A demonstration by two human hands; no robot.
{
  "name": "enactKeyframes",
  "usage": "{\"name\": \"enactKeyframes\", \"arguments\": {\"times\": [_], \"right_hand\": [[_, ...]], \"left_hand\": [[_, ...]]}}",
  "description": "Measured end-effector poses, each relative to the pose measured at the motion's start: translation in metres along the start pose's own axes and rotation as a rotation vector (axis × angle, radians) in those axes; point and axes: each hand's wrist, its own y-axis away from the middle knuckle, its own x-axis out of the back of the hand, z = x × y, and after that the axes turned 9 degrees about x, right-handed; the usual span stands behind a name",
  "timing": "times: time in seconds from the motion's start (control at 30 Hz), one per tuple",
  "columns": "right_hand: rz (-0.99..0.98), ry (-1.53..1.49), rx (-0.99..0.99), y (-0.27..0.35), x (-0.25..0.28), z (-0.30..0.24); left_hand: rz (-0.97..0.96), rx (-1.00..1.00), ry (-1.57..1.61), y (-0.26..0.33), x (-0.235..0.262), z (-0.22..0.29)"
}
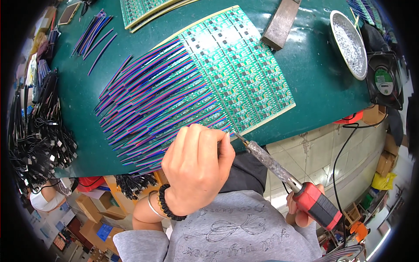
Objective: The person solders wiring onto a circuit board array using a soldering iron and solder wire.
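A panel of green circuit boards (257,83) lies on the green table. Many short ribbon wires (144,96) in red, blue and purple stretch leftward from its left columns. My left hand (198,163) is closed in a pinch at the panel's near corner, on the end of a ribbon wire mostly covered by the fingers. My right hand (301,212) grips a soldering iron (275,168) by its red and black handle. The iron's tip points up and left, meeting the panel's near edge just right of my left fingertips.
Loose ribbon wires (91,32) lie at the far left. Another stack of boards (144,13), a metal block (281,24), a bowl of silvery bits (349,46) and a small fan (384,81) stand farther back. Bundled black cables (39,131) crowd the left edge.
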Motion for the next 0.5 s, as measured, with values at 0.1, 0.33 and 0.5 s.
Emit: {"name": "enactKeyframes", "arguments": {"times": [0.1, 0.33, 0.5], "right_hand": [[-0.169, -0.135, 0.048, 0.002, 0.016, 0.009], [0.064, 0.012, -0.043, 0.007, -0.003, 0.002], [0.094, -0.111, -0.067, -0.006, -0.009, -0.008]], "left_hand": [[0.001, 0.0, 0.002, 0.0, 0.001, 0.0], [-0.01, 0.007, 0.013, -0.001, 0.001, -0.001], [-0.017, 0.002, 0.009, 0.0, 0.002, -0.001]]}}
